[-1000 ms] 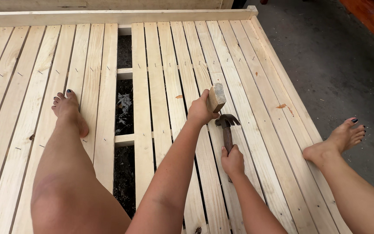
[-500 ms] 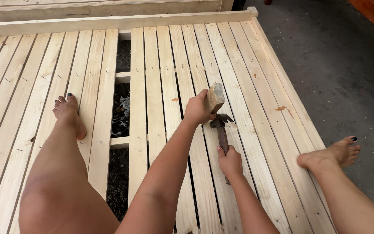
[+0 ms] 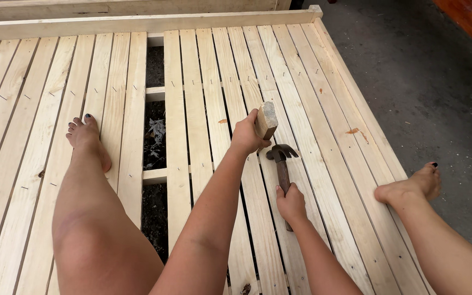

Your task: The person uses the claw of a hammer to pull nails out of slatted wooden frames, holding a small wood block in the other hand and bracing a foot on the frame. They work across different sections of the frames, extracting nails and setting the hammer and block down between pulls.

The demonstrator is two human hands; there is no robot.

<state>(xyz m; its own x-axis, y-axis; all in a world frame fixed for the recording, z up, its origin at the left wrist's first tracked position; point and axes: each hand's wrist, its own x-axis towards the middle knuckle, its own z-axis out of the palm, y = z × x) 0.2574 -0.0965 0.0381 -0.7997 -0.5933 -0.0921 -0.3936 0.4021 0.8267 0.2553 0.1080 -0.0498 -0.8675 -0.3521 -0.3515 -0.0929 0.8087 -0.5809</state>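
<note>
Pale, unfinished wooden slats (image 3: 203,82) with visible grain and small metal staples, rough-cut wooden block (image 3: 266,120), dull dark metal hammer head (image 3: 281,152) on worn brown wooden handle, matt grey concrete floor (image 3: 432,82)

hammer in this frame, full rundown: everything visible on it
The hammer is a claw hammer with a dark, worn-looking metal head and a brownish handle, apparently wood. The right hand grips the handle partway down; its butt end pokes out below the fist. The handle runs roughly along the pale wooden slats, head away from the person, claw pointing right. The head sits low at the slats just below the small wooden block held by the left hand; contact with either is unclear.
</note>
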